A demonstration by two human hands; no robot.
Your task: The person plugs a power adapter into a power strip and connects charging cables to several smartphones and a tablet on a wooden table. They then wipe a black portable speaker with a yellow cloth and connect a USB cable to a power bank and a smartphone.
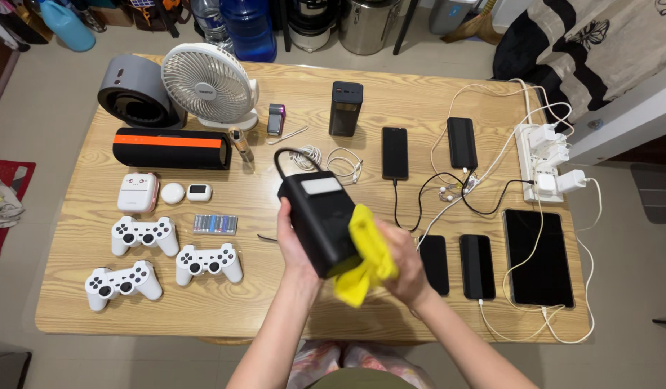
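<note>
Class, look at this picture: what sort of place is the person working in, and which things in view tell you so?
Probably a room in a home. A wooden table holds household gadgets: white game controllers, a desk fan, charging phones. Water bottles and steel pots stand on the tiled floor behind.

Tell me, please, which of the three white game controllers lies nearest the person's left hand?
The right-hand controller, just below the row of batteries, lies nearest the left hand. The other two sit further left on the table.
</note>
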